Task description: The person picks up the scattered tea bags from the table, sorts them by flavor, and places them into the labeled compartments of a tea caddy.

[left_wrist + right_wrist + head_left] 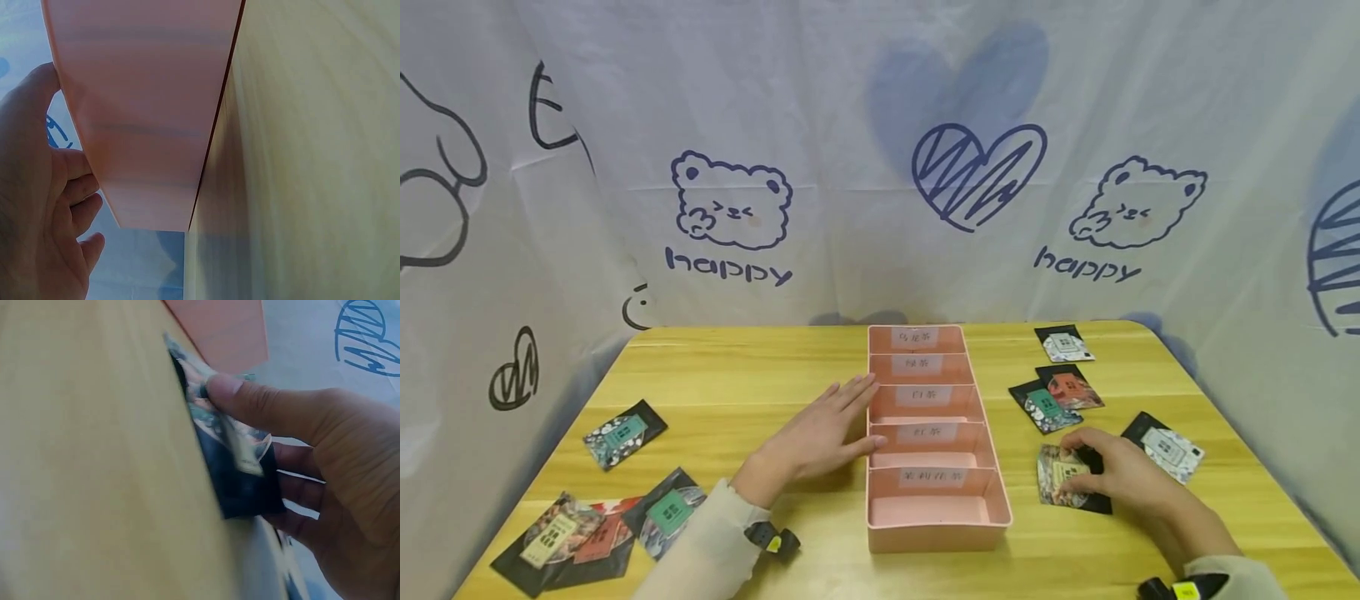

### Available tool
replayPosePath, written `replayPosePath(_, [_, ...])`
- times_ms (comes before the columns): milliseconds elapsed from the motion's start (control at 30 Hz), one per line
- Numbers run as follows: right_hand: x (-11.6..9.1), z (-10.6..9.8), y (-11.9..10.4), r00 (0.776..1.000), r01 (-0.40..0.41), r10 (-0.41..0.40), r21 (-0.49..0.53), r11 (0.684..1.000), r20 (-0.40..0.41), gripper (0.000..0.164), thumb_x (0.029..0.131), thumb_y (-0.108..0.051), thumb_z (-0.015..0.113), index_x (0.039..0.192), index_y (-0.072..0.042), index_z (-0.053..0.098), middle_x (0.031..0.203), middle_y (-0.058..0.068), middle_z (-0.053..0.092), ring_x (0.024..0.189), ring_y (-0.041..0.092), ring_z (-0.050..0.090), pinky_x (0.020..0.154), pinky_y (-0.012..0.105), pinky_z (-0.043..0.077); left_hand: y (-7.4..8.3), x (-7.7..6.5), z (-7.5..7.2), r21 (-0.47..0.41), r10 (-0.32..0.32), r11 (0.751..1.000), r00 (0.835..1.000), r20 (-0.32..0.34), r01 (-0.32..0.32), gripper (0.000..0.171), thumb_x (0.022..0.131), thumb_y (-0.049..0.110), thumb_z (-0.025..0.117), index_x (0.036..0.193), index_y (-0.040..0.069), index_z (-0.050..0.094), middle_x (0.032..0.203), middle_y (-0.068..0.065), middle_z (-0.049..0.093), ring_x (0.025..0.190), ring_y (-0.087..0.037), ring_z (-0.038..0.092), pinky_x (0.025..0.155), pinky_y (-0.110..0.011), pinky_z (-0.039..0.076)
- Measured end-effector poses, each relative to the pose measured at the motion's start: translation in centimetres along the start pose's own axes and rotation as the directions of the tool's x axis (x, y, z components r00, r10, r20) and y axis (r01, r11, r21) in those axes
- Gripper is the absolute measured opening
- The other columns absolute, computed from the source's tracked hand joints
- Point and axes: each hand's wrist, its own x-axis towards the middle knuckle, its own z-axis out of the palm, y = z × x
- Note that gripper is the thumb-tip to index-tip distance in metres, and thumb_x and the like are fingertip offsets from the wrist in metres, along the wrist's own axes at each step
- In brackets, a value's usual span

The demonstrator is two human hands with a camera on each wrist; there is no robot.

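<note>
A long pink divided box (940,537) stands mid-table, with several compartments in a row and a white paper label on each. My left hand (820,433) rests along its left rim, fingers straight; in the left wrist view the thumb and fingertips touch the top edge of the box's side wall (144,94). To the right of the box, my right hand (1131,479) pinches a black sachet with a cream label (1063,477). The right wrist view has the thumb on the front of this sachet (219,481) and the other fingers behind it.
Right of the box lie a white-labelled sachet (1065,343), a red-labelled one (1072,389), a green-labelled one (1043,406) and another white-labelled sachet (1163,448). Several more sachets lie at left, among them a green-labelled one (625,433). A printed white curtain (850,167) hangs behind the table.
</note>
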Motion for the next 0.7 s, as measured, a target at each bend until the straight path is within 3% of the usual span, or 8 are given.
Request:
replayPosePath(167, [0.3,-1.0,-0.5,0.998,0.005,-0.007,0.035,0.999,0.064,0.032,0.083,-0.037,0.078,0.097,-0.017,0.057,0.085,-0.008,0.057,0.076,0.008,0.052,0.063,0.028,0.045,0.1,0.0,0.1,-0.002,-0.006,1.0,1.0,0.002,0.006,0.089,0.095,0.071,0.027,0.157,0.007,0.017,0.162,-0.008,0.014,0.148,-0.022,0.015,0.12,-0.039,0.009])
replayPosePath(333, [0.6,-1.8,-0.8,0.997,0.007,-0.015,0.104,0.995,0.075,0.03,0.086,-0.03,0.076,0.088,-0.015,0.051,0.074,-0.004,0.05,0.066,0.007,0.045,0.055,0.026,0.036,0.2,0.0,0.2,-0.013,-0.004,1.0,1.0,-0.002,0.004,0.089,0.095,0.071,0.027,0.157,0.007,0.018,0.162,-0.008,0.015,0.148,-0.024,0.017,0.12,-0.042,0.013])
replayPosePath(533, [0.5,-2.3,-1.2,0.999,-0.037,0.037,0.173,0.984,0.003,0.026,0.091,-0.025,0.072,0.108,-0.009,0.058,0.085,0.0,0.057,0.071,0.009,0.051,0.056,0.027,0.044,0.3,-0.1,0.1,-0.017,-0.008,1.0,1.0,-0.003,0.008,0.088,0.096,0.069,0.03,0.157,0.007,0.019,0.162,-0.008,0.015,0.148,-0.022,0.016,0.12,-0.039,0.01])
replayPosePath(700, [0.7,-2.6,-1.6,0.994,-0.059,0.077,0.205,0.977,-0.079,0.036,0.093,-0.024,0.069,0.121,-0.006,0.056,0.073,0.002,0.05,0.062,0.011,0.044,0.05,0.027,0.04,0.3,-0.2,-0.1,-0.021,-0.008,1.0,1.0,-0.007,0.008,0.085,0.098,0.065,0.035,0.157,0.006,0.018,0.162,-0.009,0.015,0.148,-0.022,0.016,0.12,-0.039,0.01])
